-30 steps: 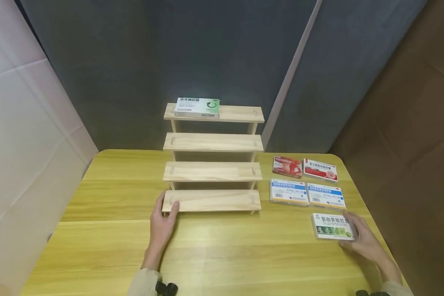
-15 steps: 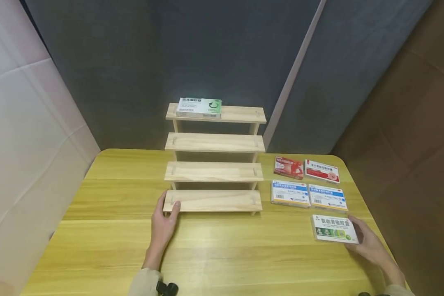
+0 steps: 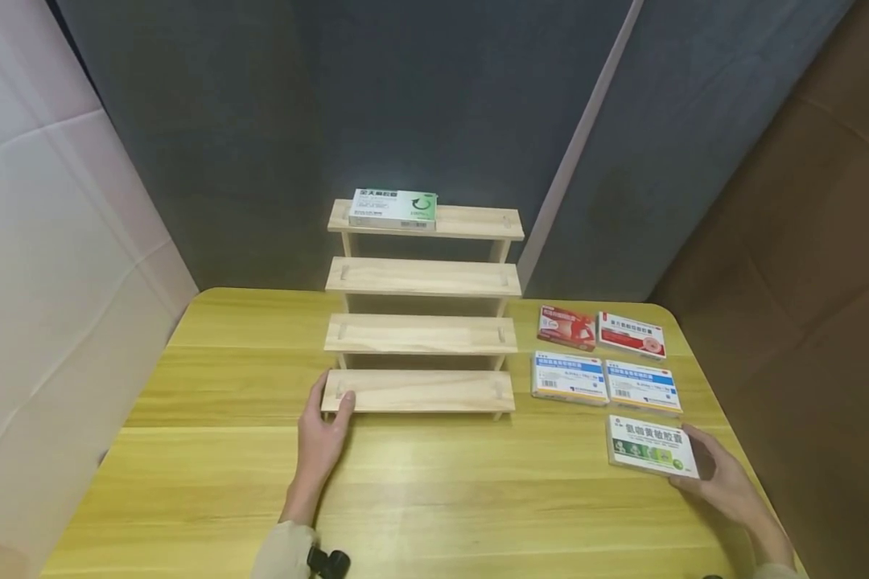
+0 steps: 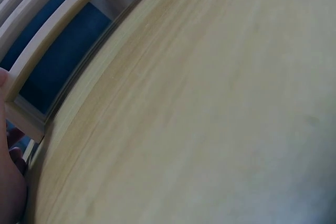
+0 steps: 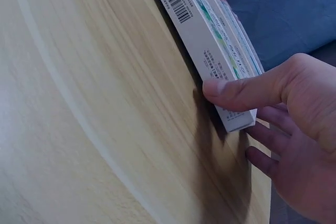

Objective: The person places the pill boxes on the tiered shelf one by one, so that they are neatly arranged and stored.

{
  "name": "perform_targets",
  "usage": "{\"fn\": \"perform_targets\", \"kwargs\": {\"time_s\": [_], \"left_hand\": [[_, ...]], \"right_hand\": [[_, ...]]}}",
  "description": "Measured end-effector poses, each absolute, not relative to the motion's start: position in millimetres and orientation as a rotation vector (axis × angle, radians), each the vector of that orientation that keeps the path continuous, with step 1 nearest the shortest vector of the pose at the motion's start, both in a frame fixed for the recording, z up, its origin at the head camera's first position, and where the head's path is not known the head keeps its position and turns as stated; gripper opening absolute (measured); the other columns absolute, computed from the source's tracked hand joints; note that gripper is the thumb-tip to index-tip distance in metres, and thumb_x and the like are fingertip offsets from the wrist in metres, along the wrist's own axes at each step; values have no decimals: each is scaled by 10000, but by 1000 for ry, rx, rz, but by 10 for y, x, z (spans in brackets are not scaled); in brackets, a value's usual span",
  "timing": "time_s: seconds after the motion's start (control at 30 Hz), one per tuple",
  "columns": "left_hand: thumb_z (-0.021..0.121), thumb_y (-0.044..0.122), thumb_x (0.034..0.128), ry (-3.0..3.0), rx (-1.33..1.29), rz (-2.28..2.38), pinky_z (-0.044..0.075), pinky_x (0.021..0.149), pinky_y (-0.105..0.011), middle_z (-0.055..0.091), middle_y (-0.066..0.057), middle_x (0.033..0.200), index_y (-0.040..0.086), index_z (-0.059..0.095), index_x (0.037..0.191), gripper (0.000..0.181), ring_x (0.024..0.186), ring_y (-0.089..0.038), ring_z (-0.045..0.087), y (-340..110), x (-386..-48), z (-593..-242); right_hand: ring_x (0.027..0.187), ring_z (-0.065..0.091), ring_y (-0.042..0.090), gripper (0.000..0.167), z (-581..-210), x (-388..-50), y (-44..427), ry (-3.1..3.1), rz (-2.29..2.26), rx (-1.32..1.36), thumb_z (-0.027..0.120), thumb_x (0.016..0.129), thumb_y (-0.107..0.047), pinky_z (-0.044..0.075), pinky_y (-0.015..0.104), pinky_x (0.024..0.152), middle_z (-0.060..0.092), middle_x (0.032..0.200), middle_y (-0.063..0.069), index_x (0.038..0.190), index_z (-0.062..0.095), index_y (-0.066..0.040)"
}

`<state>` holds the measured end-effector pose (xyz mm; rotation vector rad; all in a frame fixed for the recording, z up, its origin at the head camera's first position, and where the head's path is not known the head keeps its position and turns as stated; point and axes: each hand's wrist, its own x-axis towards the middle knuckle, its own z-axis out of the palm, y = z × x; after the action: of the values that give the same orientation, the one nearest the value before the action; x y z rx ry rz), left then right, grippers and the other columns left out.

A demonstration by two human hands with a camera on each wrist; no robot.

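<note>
One box out of six sits up on the stepped wooden rack, a white-and-green carton lying flat at the left end of the highest step. The other five are off it, to the right of the rack, so by my reckoning the work in hand is nearer its beginning than its end. The three lower steps carry no box.

From where I stand, the right hand is grasping the right end of the nearest box, white with a green picture strip, thumb on one long side and fingers on the other. It is at the near right of the table; the wrist view shows shadow beneath it, but I can't tell whether it is fully lifted.

Beyond it, untouched, lie a blue-and-white box and its twin, side by side; behind those, a red box and a red-and-white box.

The left hand grips the left end of the lowest step, thumb on top, perhaps to steady it.
</note>
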<state>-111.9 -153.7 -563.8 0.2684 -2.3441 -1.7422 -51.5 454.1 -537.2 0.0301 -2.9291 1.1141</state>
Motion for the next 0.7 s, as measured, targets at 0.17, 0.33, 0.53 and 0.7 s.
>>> {"fn": "perform_targets", "kwargs": {"time_s": [0.17, 0.33, 0.53, 0.7], "left_hand": [[613, 348, 1019, -2347, 269, -1741, 267, 1259, -532, 369, -173, 1616, 111, 320, 1585, 680, 1511, -355, 319, -1531, -1120, -5641], [608, 354, 1021, -2344, 260, -1742, 261, 1261, -534, 363, -166, 1621, 106, 320, 1584, 679, 1518, -347, 307, -1531, -1119, -5650], [608, 331, 1023, -2343, 278, -1742, 272, 1252, -546, 369, -182, 1614, 111, 325, 1583, 665, 1508, -366, 320, -1539, -1114, -5660], [607, 337, 1024, -2339, 268, -1748, 280, 1250, -543, 365, -183, 1616, 102, 320, 1584, 672, 1508, -362, 320, -1540, -1119, -5656]], "right_hand": [[1199, 317, -186, 925, -5373, -494, 4525, -2904, 1194, -3, 865, 777, -110, 162, 59, 1124, 451, 1450, 366, 1528, 348, 45], [1125, 309, -276, 899, -5339, -500, 4493, -2897, 1249, -22, 857, 793, -112, 236, -45, 967, 440, 1458, 378, 1518, 353, 57], [1052, 376, -290, 906, -5280, -530, 4445, -2866, 1349, -79, 850, 803, -96, 372, -26, 859, 435, 1445, 417, 1516, 324, 95], [1047, 377, -291, 904, -5264, -508, 4420, -2843, 1364, -95, 852, 794, -67, 387, -29, 865, 430, 1432, 435, 1509, 327, 107]]}}
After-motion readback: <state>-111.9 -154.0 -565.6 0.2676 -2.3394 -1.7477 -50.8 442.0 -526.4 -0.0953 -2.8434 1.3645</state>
